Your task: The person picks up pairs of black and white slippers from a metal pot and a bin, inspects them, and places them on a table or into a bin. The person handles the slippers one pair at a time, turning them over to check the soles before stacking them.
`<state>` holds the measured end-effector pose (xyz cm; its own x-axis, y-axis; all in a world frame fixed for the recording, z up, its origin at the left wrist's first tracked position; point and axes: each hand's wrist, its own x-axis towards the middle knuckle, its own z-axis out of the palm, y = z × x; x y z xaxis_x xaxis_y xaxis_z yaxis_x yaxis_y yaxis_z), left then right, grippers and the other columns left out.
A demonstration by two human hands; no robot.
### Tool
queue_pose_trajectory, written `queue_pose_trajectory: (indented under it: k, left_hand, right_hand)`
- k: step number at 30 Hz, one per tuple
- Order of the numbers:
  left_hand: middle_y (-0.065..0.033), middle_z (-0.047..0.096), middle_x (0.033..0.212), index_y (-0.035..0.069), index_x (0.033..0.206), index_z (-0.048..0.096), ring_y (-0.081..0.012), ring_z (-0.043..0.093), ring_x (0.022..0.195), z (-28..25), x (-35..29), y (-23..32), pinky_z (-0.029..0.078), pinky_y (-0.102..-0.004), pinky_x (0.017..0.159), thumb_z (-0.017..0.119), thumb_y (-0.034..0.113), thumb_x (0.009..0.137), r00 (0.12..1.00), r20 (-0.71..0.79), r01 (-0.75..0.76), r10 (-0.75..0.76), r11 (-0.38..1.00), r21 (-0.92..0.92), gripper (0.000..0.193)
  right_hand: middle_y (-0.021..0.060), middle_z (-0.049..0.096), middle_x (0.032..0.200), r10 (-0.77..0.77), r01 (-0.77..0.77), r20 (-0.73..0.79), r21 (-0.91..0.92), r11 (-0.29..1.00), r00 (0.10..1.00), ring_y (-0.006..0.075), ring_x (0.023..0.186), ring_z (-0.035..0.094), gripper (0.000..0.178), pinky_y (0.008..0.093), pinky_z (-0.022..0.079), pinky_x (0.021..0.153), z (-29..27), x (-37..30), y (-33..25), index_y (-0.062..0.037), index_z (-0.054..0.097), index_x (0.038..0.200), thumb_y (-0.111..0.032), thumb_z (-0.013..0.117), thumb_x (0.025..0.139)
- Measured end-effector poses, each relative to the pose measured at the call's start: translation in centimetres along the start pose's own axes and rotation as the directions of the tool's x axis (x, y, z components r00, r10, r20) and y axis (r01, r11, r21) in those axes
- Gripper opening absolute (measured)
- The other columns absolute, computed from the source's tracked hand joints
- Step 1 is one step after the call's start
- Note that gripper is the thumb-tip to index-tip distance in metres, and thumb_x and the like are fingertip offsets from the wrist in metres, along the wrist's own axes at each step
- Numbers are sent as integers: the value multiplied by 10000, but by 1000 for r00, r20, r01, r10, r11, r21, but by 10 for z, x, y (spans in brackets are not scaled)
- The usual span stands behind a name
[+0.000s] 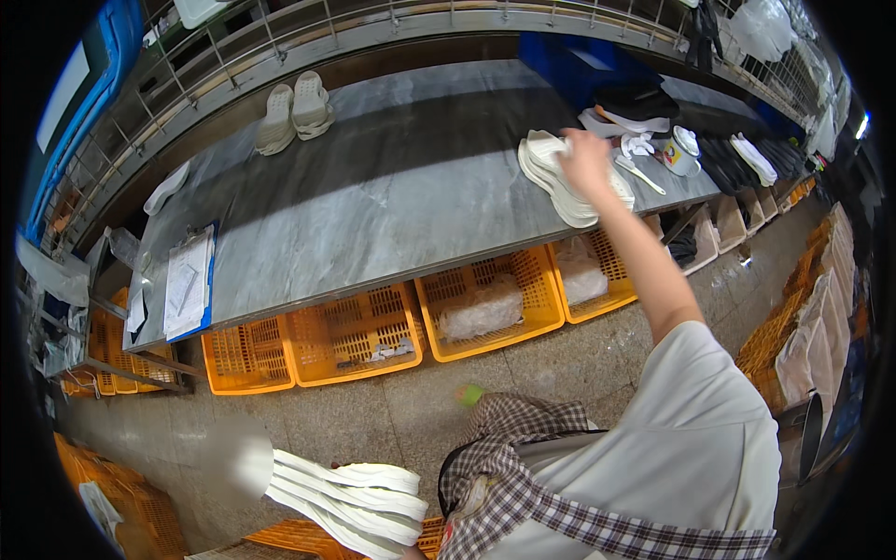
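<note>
Toward the upper right of the frame, the right hand (586, 157) reaches over a stack of white soles (541, 177) on the grey table (373, 215). Its fingers are blurred at the stack's far end, so I cannot tell whether they are closed on it or only touching.

At the bottom centre, a second stack (350, 499) of long white soles lies fanned, well off the table. Only a sliver of the left hand (413, 553) shows at its near end; it seems to bear the soles, but its grip is hidden.

The soles look like light moulded foam: springy, hardly fragile, firm enough to keep their shape, though a loose pile may slide apart. Pinching the narrow middle, thumb on top and fingers beneath, looks surest; several at once call for support along their length.

Just right of the table stack are a white brush-like tool (641, 175), a crumpled white cloth (637, 144) and a mug (682, 154). Farther out, pale clogs (294, 114) stand upper left, a clipboard (189, 283) lies at left, and yellow crates (420, 322) line the space below the table.
</note>
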<state>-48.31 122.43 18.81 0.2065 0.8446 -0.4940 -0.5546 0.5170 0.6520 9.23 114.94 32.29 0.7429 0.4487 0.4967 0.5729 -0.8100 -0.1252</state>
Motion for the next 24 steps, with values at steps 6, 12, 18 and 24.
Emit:
queue_pose_trajectory:
  k: [6,12,18,24]
  left_hand:
    - [-192,549,1200,-15,1280,431,-294,603,1012,-4,5,4,560,-390,820,463,313,961,999,43,-22,29,988,-155,459]
    - [-193,588,1150,-30,1241,474,-287,632,960,4,4,25,576,-379,790,498,281,952,771,617,367,159,680,-634,425]
    - [-173,442,1375,13,1408,301,-301,419,1277,14,-28,25,350,-417,1073,363,566,928,958,273,83,89,823,-562,735]
    - [-143,540,1282,28,1338,447,-279,548,1142,-60,-58,34,429,-389,999,419,508,912,965,40,-192,258,804,-562,642]
  right_hand:
    - [247,655,984,140,48,532,-324,945,835,368,938,636,319,431,501,823,103,55,155,43,672,921,-229,585,777]
    - [203,630,876,-45,31,64,204,979,997,318,825,622,164,368,480,735,60,62,100,3,603,917,-123,498,908]
    - [82,544,1208,-700,82,120,965,248,704,183,1108,514,412,286,389,969,-2,-93,-188,15,513,1237,7,526,825]
    - [158,495,1210,-991,-157,-106,983,-92,-86,267,1137,468,376,348,351,992,-68,-315,-343,36,538,1228,-66,540,867]
